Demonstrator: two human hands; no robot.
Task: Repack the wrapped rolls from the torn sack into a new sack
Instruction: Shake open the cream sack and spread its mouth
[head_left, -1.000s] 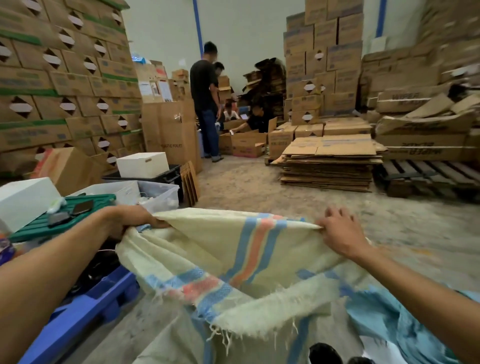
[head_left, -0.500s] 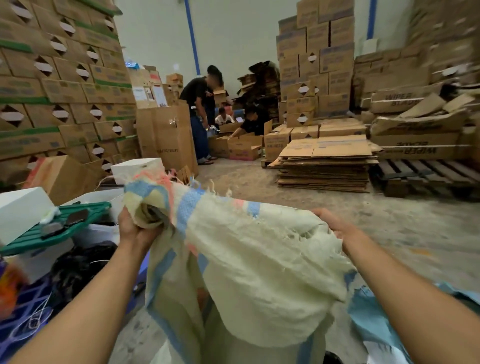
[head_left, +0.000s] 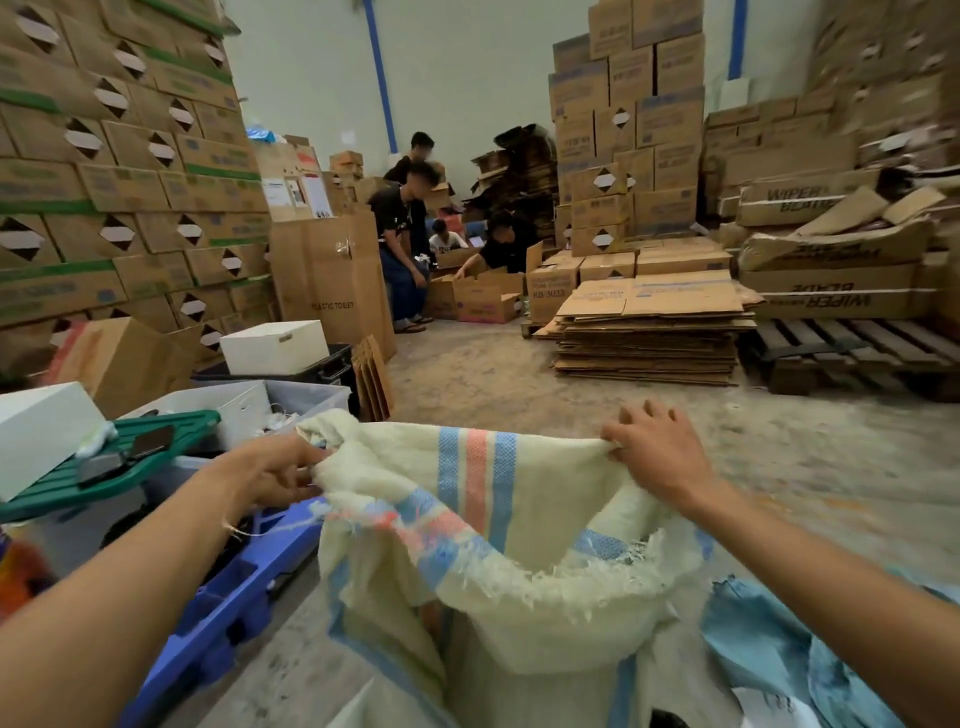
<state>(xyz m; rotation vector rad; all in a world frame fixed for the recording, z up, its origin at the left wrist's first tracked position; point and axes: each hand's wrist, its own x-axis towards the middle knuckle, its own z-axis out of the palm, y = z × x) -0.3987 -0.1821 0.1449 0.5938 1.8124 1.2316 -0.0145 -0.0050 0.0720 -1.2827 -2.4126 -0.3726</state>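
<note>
Sack (head_left: 483, 499) lowered and spread wide again, frayed cream weave, blue-orange stripe, left hand (head_left: 275, 470) and right hand (head_left: 657, 454) pinching its rim

Cream sack (head_left: 524, 525), blue-and-orange stripes

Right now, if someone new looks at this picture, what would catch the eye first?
First the pale sack with blue and pink stripes, low in the centre, its frayed mouth held up by the left hand and right hand. Next the box walls stacked high on the left and right. Behind, at mid-distance, a few people sort cartons on the floor.
</note>
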